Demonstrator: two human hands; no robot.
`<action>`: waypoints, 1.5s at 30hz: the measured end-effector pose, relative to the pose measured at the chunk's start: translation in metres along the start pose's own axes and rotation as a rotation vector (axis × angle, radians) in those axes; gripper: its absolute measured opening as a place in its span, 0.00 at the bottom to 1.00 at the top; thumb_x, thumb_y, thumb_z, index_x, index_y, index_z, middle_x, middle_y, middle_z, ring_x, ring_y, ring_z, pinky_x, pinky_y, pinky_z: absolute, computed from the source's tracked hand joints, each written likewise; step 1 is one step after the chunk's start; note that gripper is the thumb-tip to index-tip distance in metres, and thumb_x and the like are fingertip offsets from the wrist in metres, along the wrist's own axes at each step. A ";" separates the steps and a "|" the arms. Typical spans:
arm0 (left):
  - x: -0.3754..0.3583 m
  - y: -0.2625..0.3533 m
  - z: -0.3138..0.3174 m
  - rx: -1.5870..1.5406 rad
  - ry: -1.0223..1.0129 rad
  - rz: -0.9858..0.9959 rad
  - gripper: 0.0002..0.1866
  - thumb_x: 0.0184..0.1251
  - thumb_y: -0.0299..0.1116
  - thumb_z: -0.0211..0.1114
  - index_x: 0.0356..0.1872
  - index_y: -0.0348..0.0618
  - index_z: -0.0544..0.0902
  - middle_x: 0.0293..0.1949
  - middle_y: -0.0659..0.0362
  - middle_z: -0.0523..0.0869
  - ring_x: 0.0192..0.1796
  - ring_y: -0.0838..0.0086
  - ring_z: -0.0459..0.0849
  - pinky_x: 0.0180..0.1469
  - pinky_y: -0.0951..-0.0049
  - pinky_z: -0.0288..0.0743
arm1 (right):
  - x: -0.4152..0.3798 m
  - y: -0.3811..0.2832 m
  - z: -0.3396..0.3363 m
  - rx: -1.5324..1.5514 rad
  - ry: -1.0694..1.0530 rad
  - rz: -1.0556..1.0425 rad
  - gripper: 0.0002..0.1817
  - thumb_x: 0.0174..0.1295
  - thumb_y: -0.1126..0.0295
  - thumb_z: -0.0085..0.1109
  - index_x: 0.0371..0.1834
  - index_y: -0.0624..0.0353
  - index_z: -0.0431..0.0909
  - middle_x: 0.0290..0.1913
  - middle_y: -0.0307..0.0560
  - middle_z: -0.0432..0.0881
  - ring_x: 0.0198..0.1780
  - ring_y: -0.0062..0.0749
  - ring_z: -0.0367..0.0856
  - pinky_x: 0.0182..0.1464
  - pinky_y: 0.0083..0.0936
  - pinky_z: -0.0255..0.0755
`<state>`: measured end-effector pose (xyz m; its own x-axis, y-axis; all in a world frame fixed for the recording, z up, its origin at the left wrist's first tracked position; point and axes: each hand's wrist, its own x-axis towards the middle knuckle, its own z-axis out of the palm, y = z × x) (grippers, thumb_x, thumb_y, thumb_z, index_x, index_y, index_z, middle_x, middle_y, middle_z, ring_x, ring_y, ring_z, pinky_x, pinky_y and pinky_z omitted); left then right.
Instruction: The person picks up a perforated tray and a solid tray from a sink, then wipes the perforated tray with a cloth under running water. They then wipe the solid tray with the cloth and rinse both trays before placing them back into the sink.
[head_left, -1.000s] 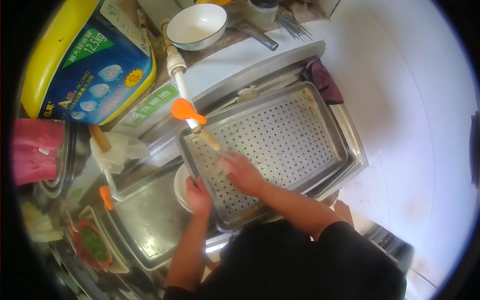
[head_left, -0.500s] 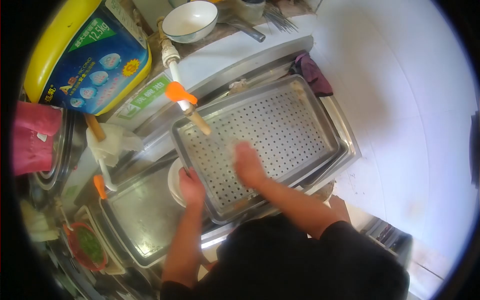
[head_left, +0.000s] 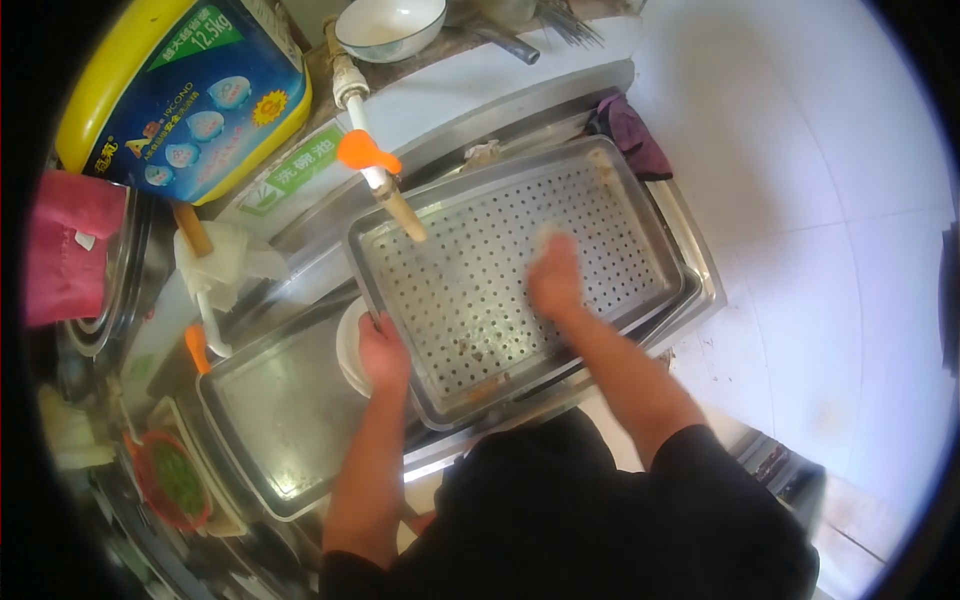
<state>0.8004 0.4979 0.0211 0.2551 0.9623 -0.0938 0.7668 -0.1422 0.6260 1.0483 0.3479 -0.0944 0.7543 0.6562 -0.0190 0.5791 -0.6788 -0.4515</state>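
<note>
The perforated tray [head_left: 470, 300], a shallow metal rectangle dotted with round holes, lies aslant beneath the orange-handled tap [head_left: 365, 152]. The left hand [head_left: 384, 355] grips its raised left rim; the right hand [head_left: 556, 275] is over the holed surface, near something pale [head_left: 548, 233] — too blurred to tell whether it is held. Leftward sit a round white bowl [head_left: 352, 345] and a smooth, dull-shining metal tray [head_left: 265, 420].

A black top [head_left: 590, 520] (the sleeves [head_left: 692, 462] are short) is worn.
</note>
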 end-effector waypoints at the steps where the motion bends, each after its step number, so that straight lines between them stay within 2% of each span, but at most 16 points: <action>1: 0.000 0.000 0.001 0.006 -0.002 -0.004 0.13 0.72 0.38 0.52 0.39 0.37 0.74 0.27 0.45 0.80 0.32 0.49 0.80 0.36 0.56 0.71 | -0.013 -0.048 0.000 0.089 -0.086 -0.033 0.34 0.61 0.64 0.49 0.69 0.70 0.56 0.70 0.65 0.58 0.73 0.56 0.52 0.75 0.42 0.43; 5: 0.001 0.000 0.001 0.002 0.014 0.001 0.13 0.72 0.39 0.52 0.39 0.38 0.75 0.28 0.45 0.81 0.33 0.49 0.80 0.36 0.55 0.71 | -0.078 -0.161 0.001 0.068 -0.234 -0.407 0.32 0.63 0.69 0.45 0.70 0.67 0.54 0.72 0.64 0.55 0.74 0.55 0.51 0.74 0.45 0.46; 8: 0.001 0.002 0.000 0.028 -0.002 -0.034 0.13 0.71 0.39 0.53 0.39 0.38 0.75 0.28 0.46 0.81 0.33 0.48 0.80 0.37 0.55 0.71 | -0.116 -0.167 -0.005 0.135 -0.333 -0.580 0.31 0.63 0.69 0.45 0.71 0.63 0.56 0.73 0.61 0.55 0.75 0.53 0.50 0.73 0.45 0.47; 11: 0.001 0.003 -0.001 0.016 -0.024 -0.061 0.13 0.71 0.40 0.53 0.40 0.38 0.75 0.29 0.46 0.82 0.34 0.47 0.81 0.37 0.54 0.71 | -0.102 -0.099 -0.038 0.120 -0.624 -0.586 0.30 0.62 0.69 0.46 0.70 0.59 0.58 0.73 0.56 0.56 0.75 0.50 0.51 0.72 0.47 0.49; 17: 0.000 -0.002 -0.004 0.006 -0.038 -0.084 0.14 0.71 0.41 0.53 0.40 0.38 0.75 0.30 0.45 0.83 0.36 0.47 0.81 0.38 0.53 0.71 | -0.046 0.014 -0.087 -0.560 -0.240 -0.409 0.30 0.60 0.69 0.51 0.68 0.56 0.61 0.72 0.56 0.57 0.70 0.53 0.60 0.70 0.48 0.54; 19: 0.002 -0.004 -0.003 -0.001 -0.040 -0.081 0.15 0.70 0.42 0.54 0.40 0.38 0.75 0.31 0.44 0.83 0.37 0.46 0.81 0.39 0.52 0.71 | -0.049 -0.035 -0.109 0.019 -0.492 -0.247 0.35 0.55 0.70 0.59 0.69 0.54 0.60 0.71 0.57 0.59 0.68 0.55 0.62 0.69 0.44 0.59; 21: 0.001 -0.012 0.001 -0.048 -0.007 -0.061 0.15 0.69 0.43 0.55 0.40 0.38 0.75 0.31 0.44 0.83 0.37 0.45 0.81 0.38 0.52 0.72 | -0.065 -0.062 -0.091 0.209 -0.563 -0.572 0.35 0.49 0.71 0.64 0.65 0.54 0.66 0.67 0.60 0.64 0.65 0.56 0.66 0.66 0.41 0.64; 25: -0.011 -0.025 0.003 0.039 -0.033 -0.079 0.16 0.69 0.43 0.55 0.40 0.38 0.75 0.30 0.44 0.82 0.35 0.45 0.81 0.37 0.53 0.72 | -0.089 -0.128 -0.028 0.389 -0.565 -0.794 0.16 0.57 0.72 0.56 0.50 0.58 0.77 0.57 0.58 0.72 0.60 0.54 0.70 0.62 0.40 0.68; 28: -0.027 -0.018 -0.007 -0.041 -0.096 -0.149 0.17 0.69 0.43 0.55 0.41 0.37 0.76 0.29 0.43 0.82 0.34 0.46 0.81 0.37 0.53 0.71 | -0.093 -0.186 -0.035 0.485 -0.757 -0.378 0.13 0.58 0.73 0.52 0.47 0.59 0.76 0.53 0.56 0.73 0.58 0.54 0.72 0.60 0.41 0.69; 31: -0.028 -0.014 -0.010 -0.099 -0.099 -0.167 0.18 0.70 0.44 0.55 0.41 0.35 0.76 0.28 0.43 0.81 0.33 0.46 0.81 0.37 0.54 0.71 | -0.090 -0.131 -0.032 0.581 -0.699 -0.257 0.13 0.55 0.76 0.53 0.45 0.60 0.76 0.52 0.56 0.74 0.56 0.53 0.72 0.59 0.41 0.70; 32: -0.028 -0.013 -0.010 -0.110 -0.099 -0.164 0.17 0.70 0.43 0.54 0.41 0.36 0.76 0.28 0.43 0.81 0.34 0.46 0.81 0.37 0.54 0.71 | -0.081 -0.097 -0.046 0.277 -0.511 -0.565 0.15 0.53 0.78 0.53 0.46 0.60 0.76 0.51 0.56 0.74 0.56 0.51 0.73 0.58 0.40 0.70; 34: -0.028 -0.014 -0.009 -0.126 -0.103 -0.159 0.17 0.70 0.43 0.54 0.41 0.36 0.76 0.28 0.43 0.82 0.34 0.47 0.81 0.37 0.54 0.72 | -0.051 -0.018 -0.057 0.180 -0.391 -0.321 0.16 0.53 0.78 0.55 0.47 0.63 0.76 0.50 0.59 0.76 0.55 0.51 0.74 0.58 0.39 0.69; 35: -0.027 -0.015 -0.008 -0.114 -0.102 -0.158 0.17 0.70 0.43 0.54 0.42 0.36 0.76 0.28 0.43 0.82 0.35 0.47 0.82 0.38 0.53 0.72 | -0.035 0.018 -0.064 0.533 -0.335 0.131 0.13 0.57 0.75 0.55 0.47 0.64 0.76 0.50 0.59 0.77 0.51 0.54 0.76 0.56 0.40 0.70; 38: -0.028 -0.021 -0.006 -0.097 -0.096 -0.144 0.17 0.71 0.43 0.53 0.44 0.37 0.76 0.30 0.43 0.82 0.36 0.46 0.82 0.39 0.53 0.73 | 0.012 0.075 -0.091 -0.206 -0.255 0.058 0.13 0.58 0.66 0.55 0.40 0.64 0.78 0.43 0.63 0.79 0.47 0.55 0.78 0.51 0.43 0.72; 41: -0.027 -0.020 -0.004 -0.089 -0.078 -0.136 0.17 0.71 0.43 0.53 0.45 0.37 0.76 0.31 0.43 0.83 0.37 0.46 0.82 0.40 0.53 0.73 | 0.022 0.041 -0.035 -0.107 -0.201 -0.235 0.12 0.56 0.65 0.56 0.35 0.64 0.79 0.43 0.64 0.79 0.45 0.56 0.78 0.49 0.46 0.73; 45: -0.029 -0.020 -0.002 -0.164 -0.057 -0.143 0.17 0.70 0.43 0.54 0.43 0.37 0.76 0.32 0.43 0.83 0.37 0.45 0.82 0.40 0.53 0.73 | -0.030 -0.129 -0.008 0.265 -0.361 -0.169 0.17 0.53 0.67 0.57 0.46 0.61 0.75 0.45 0.64 0.77 0.48 0.58 0.77 0.51 0.46 0.73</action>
<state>0.7761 0.4732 0.0132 0.1873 0.9548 -0.2309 0.6927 0.0383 0.7202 0.9539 0.4132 -0.0284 0.4732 0.8548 -0.2130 0.5504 -0.4757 -0.6862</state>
